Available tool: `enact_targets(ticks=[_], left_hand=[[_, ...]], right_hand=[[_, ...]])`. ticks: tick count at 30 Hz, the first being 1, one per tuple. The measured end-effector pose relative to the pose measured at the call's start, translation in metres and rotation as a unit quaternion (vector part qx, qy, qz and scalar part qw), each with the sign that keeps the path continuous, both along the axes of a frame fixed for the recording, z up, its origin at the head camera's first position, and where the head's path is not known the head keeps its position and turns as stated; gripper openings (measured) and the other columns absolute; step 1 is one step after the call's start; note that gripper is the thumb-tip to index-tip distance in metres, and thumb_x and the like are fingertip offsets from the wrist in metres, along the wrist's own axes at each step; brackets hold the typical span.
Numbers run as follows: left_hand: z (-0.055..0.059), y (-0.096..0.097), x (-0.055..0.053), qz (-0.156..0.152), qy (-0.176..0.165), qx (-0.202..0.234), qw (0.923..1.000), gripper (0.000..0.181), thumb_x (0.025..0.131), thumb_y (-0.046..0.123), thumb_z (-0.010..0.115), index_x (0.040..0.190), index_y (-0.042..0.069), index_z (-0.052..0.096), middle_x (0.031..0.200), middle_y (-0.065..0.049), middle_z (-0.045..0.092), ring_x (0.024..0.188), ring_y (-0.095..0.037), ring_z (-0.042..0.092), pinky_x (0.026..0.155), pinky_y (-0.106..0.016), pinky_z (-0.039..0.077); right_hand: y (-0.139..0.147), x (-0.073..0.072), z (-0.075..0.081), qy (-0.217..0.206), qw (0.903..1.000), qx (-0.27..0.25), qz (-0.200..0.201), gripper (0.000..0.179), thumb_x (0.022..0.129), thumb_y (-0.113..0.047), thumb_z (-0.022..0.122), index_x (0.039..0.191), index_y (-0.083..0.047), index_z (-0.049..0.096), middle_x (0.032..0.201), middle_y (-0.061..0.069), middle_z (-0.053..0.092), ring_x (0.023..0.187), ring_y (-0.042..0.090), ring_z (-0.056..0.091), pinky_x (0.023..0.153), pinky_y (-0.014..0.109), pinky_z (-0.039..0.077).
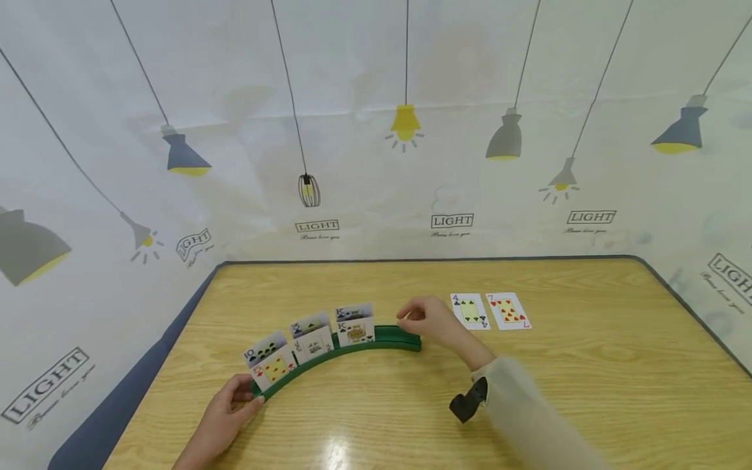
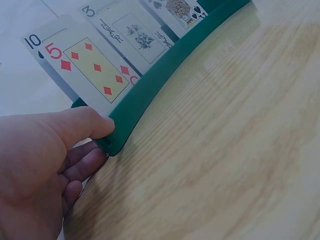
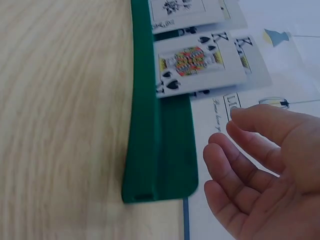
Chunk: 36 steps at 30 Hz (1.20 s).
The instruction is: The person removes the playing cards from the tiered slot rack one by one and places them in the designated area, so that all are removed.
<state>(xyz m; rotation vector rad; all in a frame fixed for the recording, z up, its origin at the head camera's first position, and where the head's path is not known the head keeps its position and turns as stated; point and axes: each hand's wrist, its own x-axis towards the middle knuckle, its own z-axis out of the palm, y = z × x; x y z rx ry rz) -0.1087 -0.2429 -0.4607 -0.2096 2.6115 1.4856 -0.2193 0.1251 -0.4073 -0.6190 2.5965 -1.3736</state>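
Observation:
A curved green card holder (image 1: pixel 382 337) stands on the table with playing cards upright in two rows. Its front row shows a five of diamonds (image 2: pixel 95 65), a joker (image 1: pixel 313 344) and a king of spades (image 3: pixel 195 65). Behind them stand a black ten (image 1: pixel 267 346), a black three (image 1: pixel 309 323) and another black king (image 1: pixel 354 311). My left hand (image 1: pixel 226 408) grips the holder's left end, thumb (image 2: pixel 85 125) on the front and fingers beneath or behind. Beside the right end, my right hand (image 1: pixel 435 323) has loosely bent fingers (image 3: pixel 225 160) and holds nothing.
On the table behind my right hand lie a four of clubs (image 1: pixel 470 311) and a seven of hearts (image 1: pixel 508 311), face up. A dark band (image 1: pixel 468 399) sits on the right wrist. A lamp-printed wall covering (image 1: pixel 364 196) rises behind the wooden table (image 1: pixel 364 411).

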Motion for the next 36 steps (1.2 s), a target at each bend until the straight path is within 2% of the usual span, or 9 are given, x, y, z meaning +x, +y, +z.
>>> enact_targets(ticks=[3,14,28,36], left_hand=[[0.000,0.000,0.000,-0.002,0.003,-0.001,1.0000,0.038,0.088,0.009,0.061,0.121,-0.004,0.047,0.108,-0.012,0.054,0.091,-0.019,0.049,0.077,-0.029,0.043],[0.001,0.001,-0.001,-0.001,0.005,0.006,1.0000,0.037,0.088,0.007,0.060,0.121,-0.004,0.047,0.107,-0.012,0.054,0.090,-0.019,0.048,0.076,-0.028,0.043],[-0.004,-0.001,-0.001,0.004,-0.003,0.006,1.0000,0.037,0.089,0.009,0.060,0.121,-0.003,0.047,0.109,-0.011,0.053,0.091,-0.019,0.048,0.077,-0.029,0.042],[-0.005,-0.001,-0.002,0.003,0.003,0.007,1.0000,0.037,0.088,0.010,0.061,0.121,-0.002,0.048,0.108,-0.011,0.054,0.092,-0.018,0.049,0.077,-0.029,0.043]], right_hand=[[-0.012,0.004,-0.003,0.000,0.9999,-0.007,0.010,0.016,0.086,-0.012,0.064,0.096,-0.001,0.066,0.082,0.001,0.061,0.072,0.014,0.056,0.063,0.028,0.047],[-0.038,0.008,-0.006,-0.013,0.9995,-0.025,-0.010,0.011,0.085,-0.009,0.065,0.094,-0.004,0.066,0.083,0.002,0.061,0.072,0.014,0.056,0.062,0.027,0.047],[-0.047,0.006,-0.009,0.001,0.9998,0.005,-0.017,0.006,0.085,-0.008,0.066,0.090,-0.006,0.066,0.082,0.001,0.060,0.073,0.014,0.056,0.063,0.026,0.047],[-0.048,0.006,-0.009,0.014,0.9998,0.015,-0.006,0.004,0.085,-0.008,0.065,0.088,-0.006,0.066,0.080,0.001,0.060,0.072,0.016,0.057,0.062,0.026,0.046]])
